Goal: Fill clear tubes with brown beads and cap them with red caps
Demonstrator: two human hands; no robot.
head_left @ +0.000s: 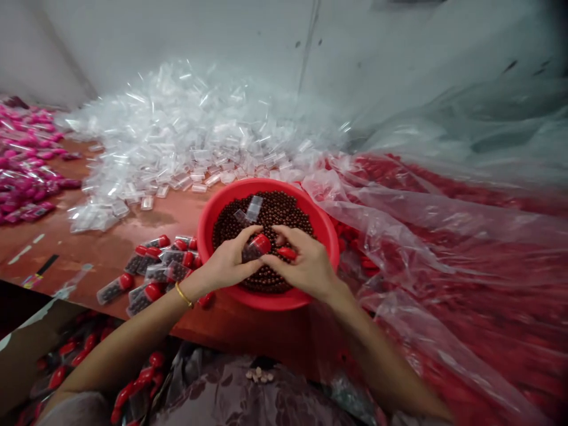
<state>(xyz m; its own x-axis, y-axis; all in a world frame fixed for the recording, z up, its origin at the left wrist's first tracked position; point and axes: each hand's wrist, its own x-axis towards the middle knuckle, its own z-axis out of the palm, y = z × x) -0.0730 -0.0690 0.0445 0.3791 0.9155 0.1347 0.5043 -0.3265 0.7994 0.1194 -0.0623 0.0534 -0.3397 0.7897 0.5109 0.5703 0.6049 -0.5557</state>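
Over round beads [286, 208], left hand [228, 258] grips a clear tube [251, 251], right hand [310, 260] a red cap [287, 253].

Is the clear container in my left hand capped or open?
Capped: a red cap covers the end of the clear container in your left hand. Whether it's pressed fully home, I cannot tell.

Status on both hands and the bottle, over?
Left hand holding red-capped bottle over red basin. Right hand holding another red cap. Clear bottles lying on beads, nothing visibly blocking.

The left grip [228, 259] holds a red-capped container [257, 245] above beads [284, 208].
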